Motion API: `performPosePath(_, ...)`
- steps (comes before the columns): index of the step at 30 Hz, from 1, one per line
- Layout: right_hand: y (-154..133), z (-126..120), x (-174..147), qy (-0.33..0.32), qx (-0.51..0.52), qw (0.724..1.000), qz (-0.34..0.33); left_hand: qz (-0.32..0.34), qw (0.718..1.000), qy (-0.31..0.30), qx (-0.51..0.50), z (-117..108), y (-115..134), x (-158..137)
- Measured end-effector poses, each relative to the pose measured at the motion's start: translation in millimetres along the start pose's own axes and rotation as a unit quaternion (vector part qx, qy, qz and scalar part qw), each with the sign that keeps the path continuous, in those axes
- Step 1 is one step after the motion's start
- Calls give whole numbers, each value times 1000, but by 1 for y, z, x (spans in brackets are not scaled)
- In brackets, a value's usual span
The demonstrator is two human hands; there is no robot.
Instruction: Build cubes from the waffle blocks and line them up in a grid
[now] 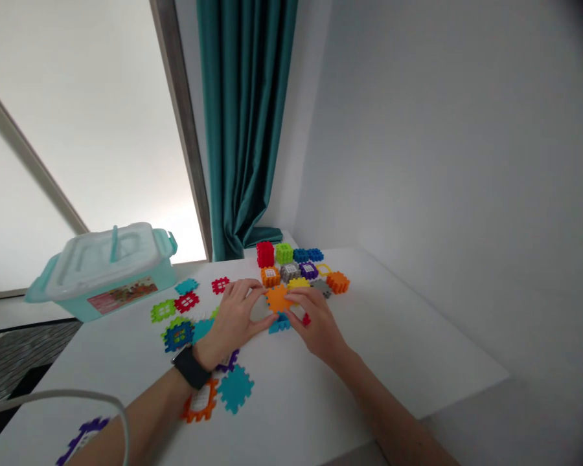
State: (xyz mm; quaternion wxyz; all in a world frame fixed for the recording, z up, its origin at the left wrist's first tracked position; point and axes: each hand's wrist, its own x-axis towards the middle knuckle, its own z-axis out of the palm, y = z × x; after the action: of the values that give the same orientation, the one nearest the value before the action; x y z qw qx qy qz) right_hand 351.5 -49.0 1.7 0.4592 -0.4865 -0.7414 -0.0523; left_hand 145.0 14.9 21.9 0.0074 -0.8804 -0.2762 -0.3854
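An orange square tile [278,299] with notched edges is held between the fingertips of both hands. My left hand [238,314], with a dark watch on its wrist, pinches the tile's left side. My right hand [315,323] grips its right side between thumb and fingers. Just below the tile, a blue piece [279,323] lies partly hidden. A small red piece [306,319] shows beside my right fingers. Behind the tile sit a yellow piece [298,283] and a grey piece [322,287].
Toward the back stand several stacks, including a red stack [265,254], a green stack [284,253] and an orange stack [338,281]. Loose tiles, such as a turquoise tile [236,389], lie leftward. A lidded turquoise box [111,278] stands at left. A pale cable [78,393] crosses lower left.
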Motion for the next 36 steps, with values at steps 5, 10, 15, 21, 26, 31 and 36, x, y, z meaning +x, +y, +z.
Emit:
performPosePath(5,23,-21,-12,17,-36,999,27,12,1000,-14,-7,32,13,22)
performPosePath(10,39,-37,-21,17,-69,996,47,27,999,-33,-27,58,22,37)
performPosePath(15,52,-46,-26,28,-119,991,51,26,998,-41,-26,73,32,50)
performPosePath(21,91,-62,-24,44,-119,989,81,8,998,-46,-43,79,31,57)
performPosePath(26,138,-72,-18,54,-99,986,121,10,998,-47,-34,81,27,55)
performPosePath(31,163,-69,-19,52,-104,984,138,21,998,-50,-25,79,26,55)
performPosePath(36,167,-64,-25,36,-104,983,144,27,998,-55,-22,81,25,56)
